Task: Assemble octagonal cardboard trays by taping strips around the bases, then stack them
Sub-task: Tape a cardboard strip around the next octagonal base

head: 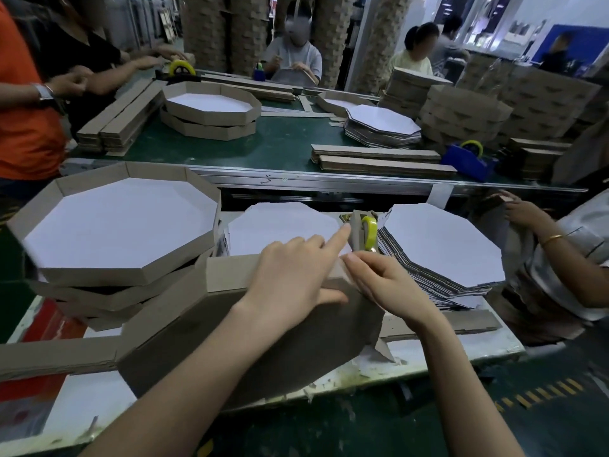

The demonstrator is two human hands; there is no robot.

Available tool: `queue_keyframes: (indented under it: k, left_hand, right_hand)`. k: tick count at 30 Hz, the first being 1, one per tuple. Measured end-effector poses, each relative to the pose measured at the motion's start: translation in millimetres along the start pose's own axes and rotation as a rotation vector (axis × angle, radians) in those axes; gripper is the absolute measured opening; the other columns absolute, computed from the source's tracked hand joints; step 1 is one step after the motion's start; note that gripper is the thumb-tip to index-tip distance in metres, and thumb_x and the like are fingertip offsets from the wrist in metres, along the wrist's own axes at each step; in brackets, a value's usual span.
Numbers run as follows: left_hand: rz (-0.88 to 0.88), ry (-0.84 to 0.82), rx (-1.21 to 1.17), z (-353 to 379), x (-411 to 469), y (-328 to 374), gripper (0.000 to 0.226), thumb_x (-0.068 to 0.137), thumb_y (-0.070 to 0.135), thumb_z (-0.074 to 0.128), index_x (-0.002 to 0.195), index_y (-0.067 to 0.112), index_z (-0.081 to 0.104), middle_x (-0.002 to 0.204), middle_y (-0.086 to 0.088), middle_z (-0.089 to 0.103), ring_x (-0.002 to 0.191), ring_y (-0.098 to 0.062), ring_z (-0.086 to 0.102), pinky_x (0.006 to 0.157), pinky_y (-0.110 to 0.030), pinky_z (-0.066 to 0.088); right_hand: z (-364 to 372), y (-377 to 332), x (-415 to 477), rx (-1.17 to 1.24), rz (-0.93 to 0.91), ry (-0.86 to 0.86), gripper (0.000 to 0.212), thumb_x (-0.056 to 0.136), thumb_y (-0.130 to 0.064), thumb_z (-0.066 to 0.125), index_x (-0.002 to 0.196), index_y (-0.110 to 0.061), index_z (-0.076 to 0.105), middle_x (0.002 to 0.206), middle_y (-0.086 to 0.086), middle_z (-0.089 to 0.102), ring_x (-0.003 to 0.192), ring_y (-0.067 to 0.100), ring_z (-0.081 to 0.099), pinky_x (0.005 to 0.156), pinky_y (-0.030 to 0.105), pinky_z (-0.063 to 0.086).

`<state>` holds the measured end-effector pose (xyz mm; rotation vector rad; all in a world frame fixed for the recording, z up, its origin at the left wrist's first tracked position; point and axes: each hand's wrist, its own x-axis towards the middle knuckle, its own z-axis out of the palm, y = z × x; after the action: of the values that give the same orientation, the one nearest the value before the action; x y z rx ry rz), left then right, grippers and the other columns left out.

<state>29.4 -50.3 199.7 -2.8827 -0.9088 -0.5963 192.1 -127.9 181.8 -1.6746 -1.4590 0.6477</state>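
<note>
Neatly, finished white-lined octagonal cardboard trays (122,225) are sitting stacked at left; beside them on the bench (461,351) the left hand (296,272) is clamping a brown cardboard strip (230,270) against a tilted brown octagonal base (263,351), steadying it while the right hand (379,282) is pinching the strip's corner, likely fixing the joint.

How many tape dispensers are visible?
4 tape dispensers: one on the near bench, a blue one right on the belt, one far left, one far centre. Others may be hidden.

A single head-worn wide-angle camera looks forward and down, close over the near white table (461,354), with a green conveyor (280,143) farther off.
</note>
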Motion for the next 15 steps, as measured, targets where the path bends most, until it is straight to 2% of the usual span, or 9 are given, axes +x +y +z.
queue_keyframes:
  k: [2, 3, 6, 10, 12, 15]
  left_hand:
    - [-0.028, 0.025, -0.070, -8.8, -7.7, -9.0, 0.095, 0.077, 0.076, 0.051, 0.151, 0.041, 0.003, 0.120, 0.011, 0.057, 0.110, -0.017, 0.056, 0.073, -0.032, 0.042]
    - [-0.038, 0.047, -0.108, -13.7, -13.4, -13.3, 0.093, 0.074, 0.078, 0.050, 0.150, 0.044, 0.008, 0.119, 0.013, 0.058, 0.107, -0.016, 0.057, 0.069, -0.031, 0.040]
    - [-0.095, 0.121, -0.276, -24.5, -32.2, -28.8, 0.086, 0.068, 0.081, 0.051, 0.144, 0.046, 0.032, 0.114, 0.016, 0.062, 0.100, -0.011, 0.058, 0.068, -0.030, 0.041]
    - [-0.182, 0.173, -0.543, -15.3, -59.1, -53.5, 0.076, 0.065, 0.081, 0.057, 0.134, 0.050, 0.047, 0.114, 0.027, 0.056, 0.103, 0.001, 0.051, 0.082, -0.027, 0.047]
    - [-0.210, 0.144, -0.593, -9.3, -73.9, -64.9, 0.069, 0.067, 0.078, 0.055, 0.131, 0.055, 0.047, 0.114, 0.028, 0.053, 0.106, -0.001, 0.053, 0.086, -0.034, 0.050]
    - [-0.199, 0.052, -0.521, -7.3, -84.6, -76.5, 0.068, 0.074, 0.075, 0.047, 0.138, 0.060, 0.031, 0.121, 0.026, 0.043, 0.110, -0.002, 0.049, 0.087, -0.035, 0.050]
  right_hand:
    - [-10.1, 3.9, -0.4, -0.060, 0.058, -0.061, 0.024, 0.100, -0.035, 0.052, 0.092, -0.029, 0.073, 0.072, -0.016, 0.065, 0.068, -0.004, 0.055, 0.064, 0.012, 0.041]
    - [-15.3, 3.0, 0.1, -0.082, 0.070, -0.089, 0.025, 0.099, -0.039, 0.053, 0.097, -0.026, 0.074, 0.079, -0.015, 0.068, 0.073, -0.005, 0.057, 0.066, 0.009, 0.042]
    - [-28.2, -8.6, 7.0, -0.065, 0.042, -0.093, 0.024, 0.094, -0.043, 0.057, 0.093, -0.027, 0.075, 0.085, -0.014, 0.070, 0.079, -0.005, 0.060, 0.067, 0.007, 0.043]
    - [-27.4, -25.6, 18.0, -0.049, -0.001, -0.121, 0.017, 0.089, -0.041, 0.066, 0.095, -0.028, 0.076, 0.093, -0.008, 0.072, 0.089, 0.010, 0.064, 0.077, 0.024, 0.049]
    - [-17.1, -33.0, 21.1, -0.099, -0.051, -0.180, 0.021, 0.088, -0.042, 0.066, 0.098, -0.026, 0.076, 0.094, -0.011, 0.072, 0.090, 0.008, 0.065, 0.077, 0.021, 0.050]
    - [2.2, -40.7, 27.0, -0.105, -0.087, -0.204, 0.023, 0.088, -0.036, 0.067, 0.100, -0.018, 0.074, 0.094, -0.008, 0.072, 0.088, 0.005, 0.065, 0.077, 0.017, 0.050]
